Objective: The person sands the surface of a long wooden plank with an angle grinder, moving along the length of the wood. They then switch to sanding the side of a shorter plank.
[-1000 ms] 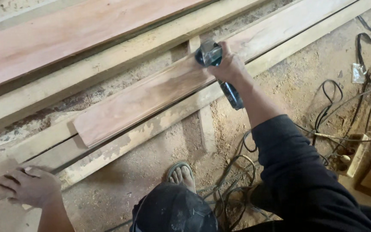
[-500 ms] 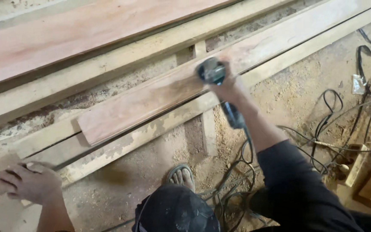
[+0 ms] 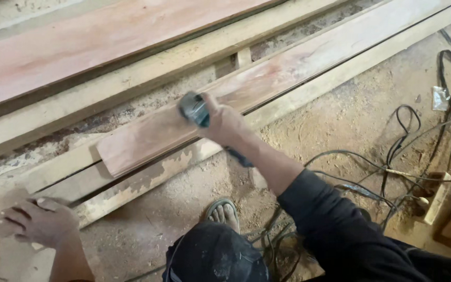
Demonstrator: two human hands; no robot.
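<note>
Head view shows the right hand (image 3: 224,124) clamped on the grinder (image 3: 194,108) atop the reddish plank (image 3: 267,78); it should stay flat, with the left hand (image 3: 40,222) spread open on the pale beam (image 3: 6,250) beside that plank.

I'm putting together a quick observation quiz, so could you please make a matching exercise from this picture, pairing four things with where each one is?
Things:
1. right hand
2. left hand
3. sandalled foot
4. black cables

Places:
A. flat on a dusty pale plank at lower left
B. strewn over the sawdust floor on the right
C. gripping a power tool on the reddish board
D. on the floor, below the pale beam

Pairs: 1-C, 2-A, 3-D, 4-B
</note>
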